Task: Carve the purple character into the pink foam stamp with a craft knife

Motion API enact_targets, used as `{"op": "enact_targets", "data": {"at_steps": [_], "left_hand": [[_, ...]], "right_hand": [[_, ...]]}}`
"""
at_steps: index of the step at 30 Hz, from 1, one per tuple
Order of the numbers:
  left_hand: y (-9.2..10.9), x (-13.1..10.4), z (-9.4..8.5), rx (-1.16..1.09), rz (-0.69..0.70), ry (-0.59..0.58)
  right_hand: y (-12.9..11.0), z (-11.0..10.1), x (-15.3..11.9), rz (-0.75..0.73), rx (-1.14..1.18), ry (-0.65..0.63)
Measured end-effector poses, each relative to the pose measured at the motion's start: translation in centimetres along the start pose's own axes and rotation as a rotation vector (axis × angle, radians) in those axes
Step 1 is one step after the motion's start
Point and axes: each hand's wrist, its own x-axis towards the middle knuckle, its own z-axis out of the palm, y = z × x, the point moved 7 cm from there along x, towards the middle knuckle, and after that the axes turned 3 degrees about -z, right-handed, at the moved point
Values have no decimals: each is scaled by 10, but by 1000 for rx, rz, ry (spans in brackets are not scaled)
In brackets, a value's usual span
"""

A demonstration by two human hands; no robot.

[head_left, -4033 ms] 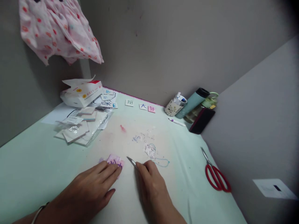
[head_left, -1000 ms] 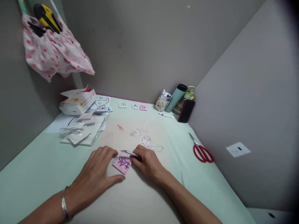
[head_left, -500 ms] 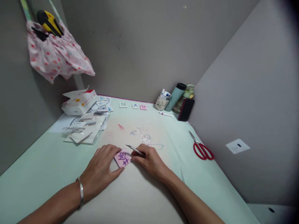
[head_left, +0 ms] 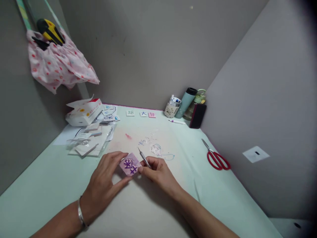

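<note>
A small pink square block (head_left: 130, 164) with purple characters on its face is tilted up between my hands. My left hand (head_left: 107, 178) grips it at its left side, thumb below and fingers above. At its lower right corner, my right hand (head_left: 158, 172) touches the block with the fingertips. That same hand also holds a thin silver craft knife (head_left: 144, 158), its tip pointing up and to the left, clear of the block. Shavings (head_left: 156, 149) lie on the mat just beyond the knife.
Red-handled scissors (head_left: 215, 159) lie at the right. Small marked blocks (head_left: 143, 114), a pen (head_left: 177, 122), a pen cup (head_left: 172, 107), a flask (head_left: 186, 102) and a phone (head_left: 198, 116) are along the back. Bagged blocks (head_left: 90, 145) and a white box (head_left: 85, 111) occupy the left.
The pink block has tilted up and turned slightly. The knife in my right hand now points more steeply upward. The camera view has shifted a little.
</note>
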Motion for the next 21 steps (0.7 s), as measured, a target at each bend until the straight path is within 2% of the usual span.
{"op": "enact_targets", "data": {"at_steps": [6,8,10,13,17,21], "left_hand": [[20,1,-28,74,64,165],[25,2,-27,-5,103,113],[26,4,-19,-132,118,10],[18,7,-7,-290,3,-90],[3,8,0,-408,-180,-131],[-1,8,-1,-479,-233,-131]], "right_hand": [[-1,0,-3,-28,-40,88],[-1,2,-3,-32,-41,94],[-1,5,-3,-43,-25,84],[-1,9,-3,-61,-1,71],[2,12,-4,-55,-9,54],[5,13,-7,-66,-61,44]]}}
